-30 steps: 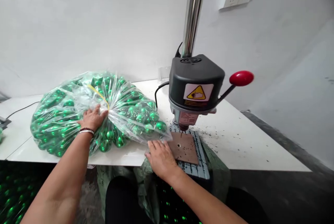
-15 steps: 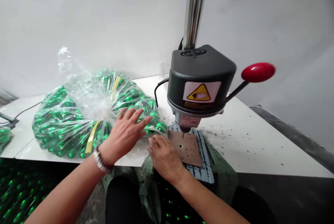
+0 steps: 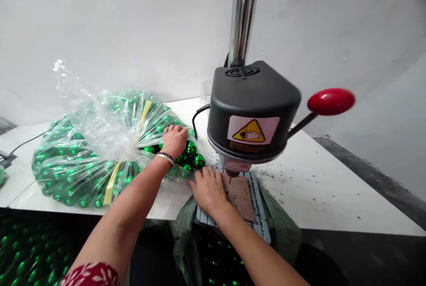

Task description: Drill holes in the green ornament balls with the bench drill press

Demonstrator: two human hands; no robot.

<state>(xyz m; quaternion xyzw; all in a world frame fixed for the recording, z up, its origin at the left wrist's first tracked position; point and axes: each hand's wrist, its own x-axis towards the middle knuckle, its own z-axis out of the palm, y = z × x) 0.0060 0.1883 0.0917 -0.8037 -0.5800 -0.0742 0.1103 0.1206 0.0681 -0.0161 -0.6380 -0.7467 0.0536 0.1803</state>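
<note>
A big clear plastic bag [image 3: 75, 161] of shiny green balls lies on the white table, gathered at its middle. On its right side there is an opening where bare green balls [image 3: 191, 155] show. My left hand [image 3: 175, 140] is at this opening with its fingers curled down over the plastic edge or balls; what they grip is hidden. My right hand [image 3: 209, 188] lies with fingers spread at the bag's right end, beside the brown board [image 3: 241, 197] under the drill press [image 3: 254, 104]. Nothing shows held in it.
The drill press's red-knobbed lever [image 3: 331, 101] sticks out to the right. Dark shavings litter the white table [image 3: 319, 188]. Green cloth [image 3: 279, 219] hangs at the front edge. More green balls [image 3: 29, 246] lie below, at lower left.
My left hand has moved right and forward to the bag's opening, and its fingers have curled. More bare balls show. My right hand's fingers have spread. The view has shifted slightly.
</note>
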